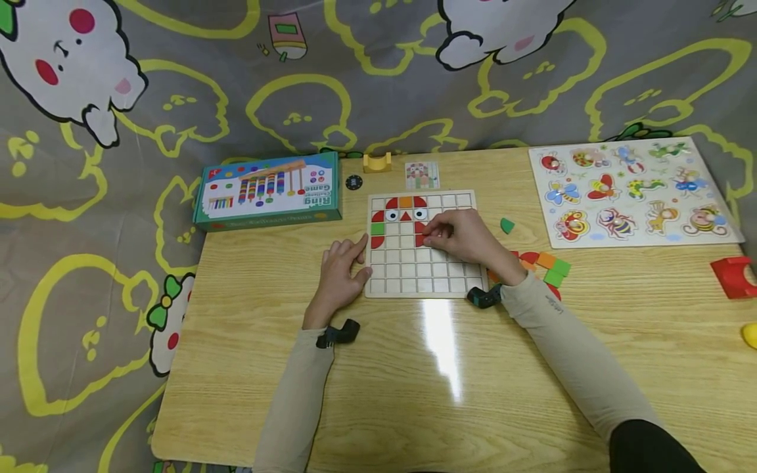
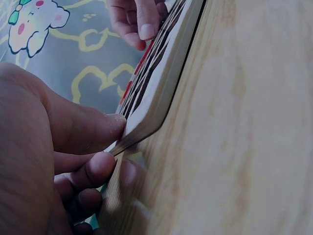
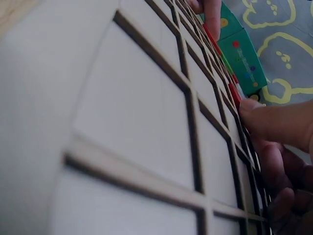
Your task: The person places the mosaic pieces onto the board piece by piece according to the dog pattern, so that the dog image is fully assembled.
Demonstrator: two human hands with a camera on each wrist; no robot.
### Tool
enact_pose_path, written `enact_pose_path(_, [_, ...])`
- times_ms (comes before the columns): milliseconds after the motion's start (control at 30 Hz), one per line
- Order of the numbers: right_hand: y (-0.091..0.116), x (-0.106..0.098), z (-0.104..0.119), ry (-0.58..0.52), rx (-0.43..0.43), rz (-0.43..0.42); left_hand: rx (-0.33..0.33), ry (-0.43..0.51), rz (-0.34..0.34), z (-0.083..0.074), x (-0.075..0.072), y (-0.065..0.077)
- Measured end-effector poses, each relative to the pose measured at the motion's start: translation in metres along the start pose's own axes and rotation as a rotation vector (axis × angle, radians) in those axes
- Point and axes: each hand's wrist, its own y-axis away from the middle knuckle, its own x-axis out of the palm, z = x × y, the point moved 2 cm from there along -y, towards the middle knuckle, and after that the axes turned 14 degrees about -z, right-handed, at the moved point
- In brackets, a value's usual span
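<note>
A white gridded board (image 1: 408, 269) lies on the table, its upper cells filled with red, orange, green and eye-patterned tiles. My right hand (image 1: 461, 236) is over the board's right half, its thumb and fingertips pinching a red tile (image 1: 420, 240) at a cell in the middle. In the right wrist view the thumb (image 3: 274, 120) meets a red tile (image 3: 235, 96); the other fingers are curled below. My left hand (image 1: 341, 276) rests against the board's left edge, index finger and thumb touching it. The left wrist view shows the thumb (image 2: 88, 127) by the board's corner.
Loose red, orange and green tiles (image 1: 554, 272) lie beside the right forearm, with a green piece (image 1: 507, 226) above. A small pattern card (image 1: 422, 175) is behind the board. A game box (image 1: 269, 190) stands left, an insect puzzle board (image 1: 635, 190) right, and a red block (image 1: 733, 277) far right.
</note>
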Motion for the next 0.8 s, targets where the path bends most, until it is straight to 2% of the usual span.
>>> enact_pose_path(167, [0.005,-0.021,-0.007,-0.015,0.015,-0.004,-0.005,0.0,0.008,-0.002,0.002,0.0])
enact_pose_path(400, [0.021,-0.083,-0.04,0.09,0.107,-0.088,-0.002,-0.011,0.011,-0.001,0.002,0.001])
enact_pose_path(500, [0.028,-0.105,-0.051,0.133,0.127,-0.097,-0.008,-0.01,0.007,-0.001,0.0,0.002])
enact_pose_path(633, [0.039,-0.122,-0.06,0.16,0.148,-0.035,-0.012,-0.014,0.009,-0.001,-0.001,0.002])
enact_pose_path(800, [0.057,-0.127,-0.063,0.14,0.174,0.111,-0.019,-0.009,0.018,-0.002,0.001,0.001])
